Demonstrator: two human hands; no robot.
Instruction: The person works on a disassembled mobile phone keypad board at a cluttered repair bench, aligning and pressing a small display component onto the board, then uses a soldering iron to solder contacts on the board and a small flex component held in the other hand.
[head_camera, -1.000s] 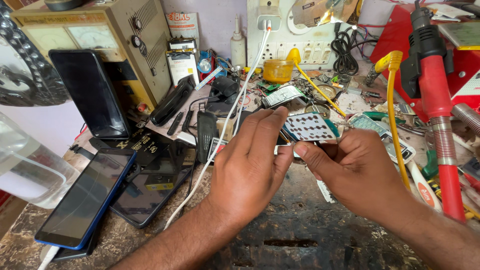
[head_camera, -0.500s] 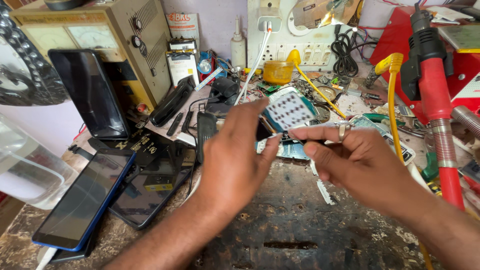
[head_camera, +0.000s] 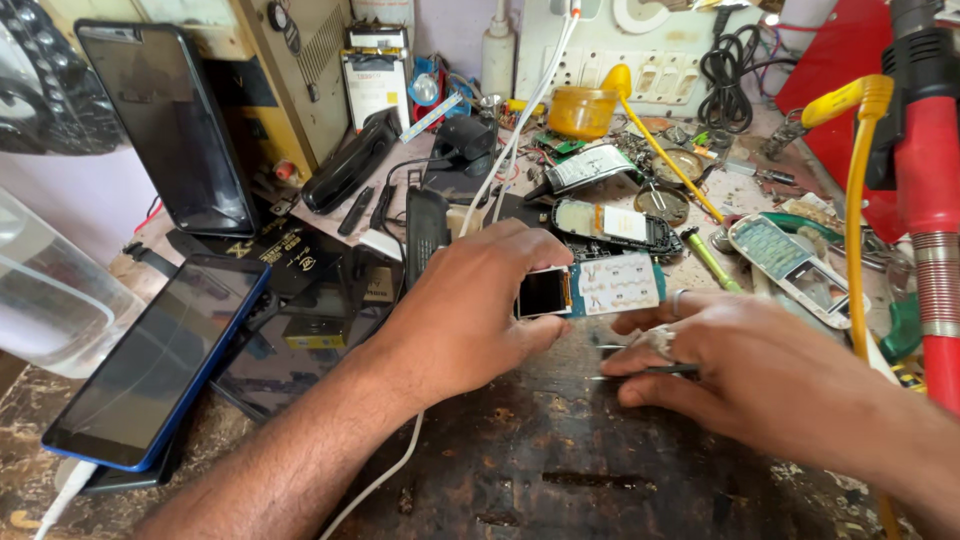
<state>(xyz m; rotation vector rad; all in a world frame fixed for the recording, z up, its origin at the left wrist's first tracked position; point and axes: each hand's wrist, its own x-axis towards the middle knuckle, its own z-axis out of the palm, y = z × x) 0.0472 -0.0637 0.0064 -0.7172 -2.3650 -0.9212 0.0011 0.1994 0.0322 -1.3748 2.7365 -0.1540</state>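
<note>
Circuit board (head_camera: 598, 290) in left hand (head_camera: 470, 310) (right (head_camera: 745, 370) beside)

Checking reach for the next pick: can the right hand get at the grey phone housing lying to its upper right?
Probably yes. The right hand lies just below the grey phone housing, with only bare bench and small scraps between. But its fingers already pinch tweezers, and the yellow hose runs close beside the housing.

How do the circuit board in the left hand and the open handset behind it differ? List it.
The circuit board is bare, pinched by the left hand; the open handset sits in a dark shell, untouched on the bench. The board shows a dark small screen; the handset's is pale. Both lie lengthwise, insides exposed.
</note>
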